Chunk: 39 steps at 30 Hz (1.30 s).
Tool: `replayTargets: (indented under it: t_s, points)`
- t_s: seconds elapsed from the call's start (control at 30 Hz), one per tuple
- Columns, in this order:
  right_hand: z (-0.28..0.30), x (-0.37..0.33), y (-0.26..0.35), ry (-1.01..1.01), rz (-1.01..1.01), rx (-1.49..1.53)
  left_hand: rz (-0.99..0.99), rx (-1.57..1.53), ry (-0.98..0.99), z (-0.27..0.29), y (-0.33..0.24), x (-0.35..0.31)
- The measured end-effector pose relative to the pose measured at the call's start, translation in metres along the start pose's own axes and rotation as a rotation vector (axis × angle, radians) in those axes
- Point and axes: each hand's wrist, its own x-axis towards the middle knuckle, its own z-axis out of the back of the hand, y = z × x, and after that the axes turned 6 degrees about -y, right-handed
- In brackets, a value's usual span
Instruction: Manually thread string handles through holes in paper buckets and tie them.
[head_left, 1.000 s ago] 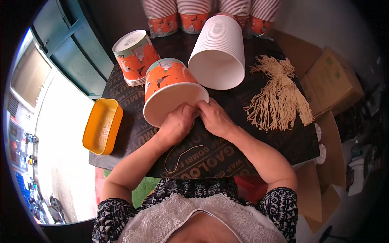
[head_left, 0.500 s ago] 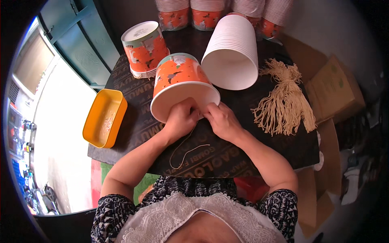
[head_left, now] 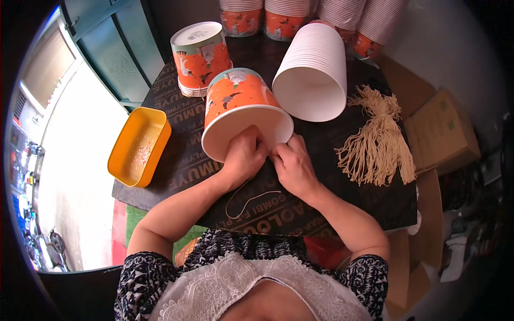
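Observation:
An orange paper bucket [head_left: 241, 99] with a pattern of dark and grey figures lies tilted on the table, its white mouth toward me. My left hand [head_left: 247, 152] reaches into the mouth at the lower rim, fingers curled in a pinch. A thin beige cord [head_left: 235, 215] runs out from under that hand and loops on the tabletop. My right hand [head_left: 293, 163] is closed at the right side of the rim, close to the left fingers. What its fingertips grip is hidden.
A yellow tub [head_left: 140, 147] with small bits inside stands at left. Behind are upturned orange buckets [head_left: 203, 67] and a stack of white-sided buckets [head_left: 313, 69] lying down. A bundle of beige cords [head_left: 377, 142] lies right. Wrapped bucket stacks [head_left: 286, 21] line the back; a cardboard box [head_left: 441, 131] stands beyond.
The view has shifted slightly. My hands stay at the bucket rim; the left has turned a little, and the fingers of both have moved slightly. The cord loop lies nearly the same.

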Motion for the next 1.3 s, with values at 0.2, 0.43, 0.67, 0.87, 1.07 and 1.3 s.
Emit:
replayTargets:
  t_s: [0.2,0.43,0.67,0.87,1.07,1.3]
  points:
    - [-0.004,-0.003,0.001,0.064,-0.09,-0.073,0.058,-0.039,-0.082,-0.006,-0.001,-0.002]
    - [-0.008,-0.005,-0.007,0.059,-0.039,-0.025,0.118,-0.1,-0.074,-0.003,-0.002,-0.001]
    - [-0.003,0.001,-0.012,0.091,-0.013,-0.138,0.189,0.06,0.079,0.012,0.002,0.01]
    - [-0.003,0.002,-0.01,0.053,-0.014,-0.159,0.372,-0.135,0.292,0.023,-0.006,0.013]
    - [-0.002,0.002,-0.011,0.095,-0.038,-0.175,0.428,-0.507,0.378,0.025,-0.014,0.012]
    - [-0.003,0.002,-0.015,0.116,-0.059,-0.159,0.358,-0.323,0.317,0.016,-0.012,0.01]
